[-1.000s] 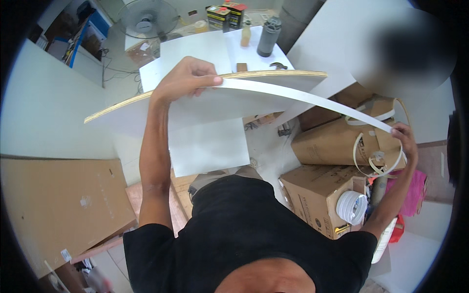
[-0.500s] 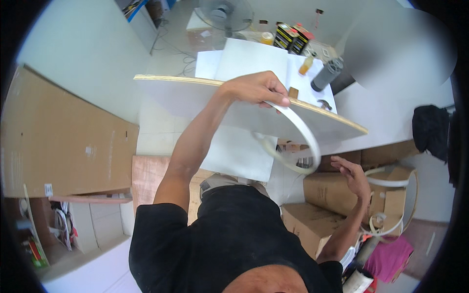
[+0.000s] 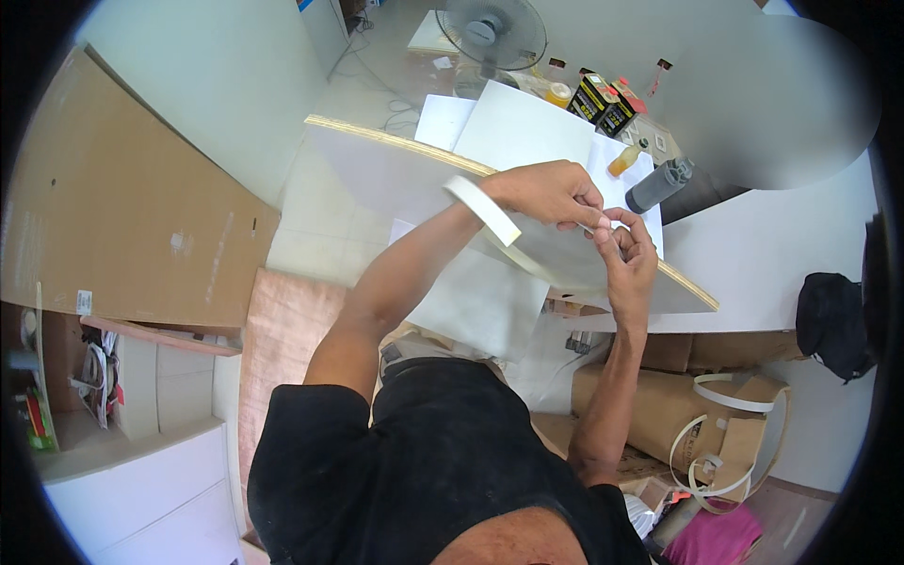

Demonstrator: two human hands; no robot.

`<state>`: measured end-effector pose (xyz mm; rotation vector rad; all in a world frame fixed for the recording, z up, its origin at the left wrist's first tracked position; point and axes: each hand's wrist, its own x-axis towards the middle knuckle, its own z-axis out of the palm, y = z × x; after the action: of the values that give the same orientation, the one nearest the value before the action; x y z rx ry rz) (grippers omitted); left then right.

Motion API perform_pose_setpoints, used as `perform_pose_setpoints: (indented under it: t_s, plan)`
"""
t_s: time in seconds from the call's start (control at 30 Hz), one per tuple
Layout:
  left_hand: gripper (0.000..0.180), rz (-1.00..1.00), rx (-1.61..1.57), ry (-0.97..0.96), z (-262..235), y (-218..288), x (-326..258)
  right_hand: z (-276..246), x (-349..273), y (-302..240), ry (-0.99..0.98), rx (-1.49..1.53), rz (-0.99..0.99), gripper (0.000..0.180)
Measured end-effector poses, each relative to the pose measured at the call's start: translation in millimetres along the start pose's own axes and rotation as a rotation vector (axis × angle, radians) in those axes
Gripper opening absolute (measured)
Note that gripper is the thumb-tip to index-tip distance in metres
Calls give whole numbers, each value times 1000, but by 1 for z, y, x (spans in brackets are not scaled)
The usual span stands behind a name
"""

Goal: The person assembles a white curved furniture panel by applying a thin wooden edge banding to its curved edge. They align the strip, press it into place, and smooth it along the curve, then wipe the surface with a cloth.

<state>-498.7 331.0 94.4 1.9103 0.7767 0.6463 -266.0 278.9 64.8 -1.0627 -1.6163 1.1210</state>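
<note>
A curled white edge-banding strip [image 3: 480, 209] loops beside my left wrist, its free end hanging in front of the board. The fingertips of my left hand [image 3: 556, 195] are pinched together just above the board's top edge. My right hand [image 3: 629, 259] meets them there, its thumb and fingers also pinched. The strip runs into this pinch, though the fingers hide most of that part. Beneath both hands a large pale board [image 3: 377, 174] with a bare plywood edge stands on its side, slanting across in front of me.
Behind the board, a white-topped table holds a grey bottle [image 3: 657, 185] and a small amber bottle [image 3: 626, 158]. A standing fan [image 3: 485, 33] is at the back. Cardboard boxes [image 3: 612, 400] with more curled strips [image 3: 730, 395] lie to my right. A large cardboard sheet [image 3: 141, 217] leans at left.
My right hand has risen from the lower right to meet my left. The strip's loop has swung from the right side over to my left wrist. The view has shifted slightly.
</note>
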Motion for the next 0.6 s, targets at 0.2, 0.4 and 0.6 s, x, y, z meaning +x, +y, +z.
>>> perform_pose_setpoints:
  t_s: [0.2, 0.4, 0.6]
  plan:
    - [38, -156, 496, 155, -26, 13, -15, -7, 7, -2, -41, -235, -21, 40]
    - [38, -167, 507, 831, -101, -7, -104, -15, 12, 3, -59, -230, 6, 43]
    - [32, 437, -527, 958, -98, 66, -174, -19, 13, 11, -51, -246, 47, 46]
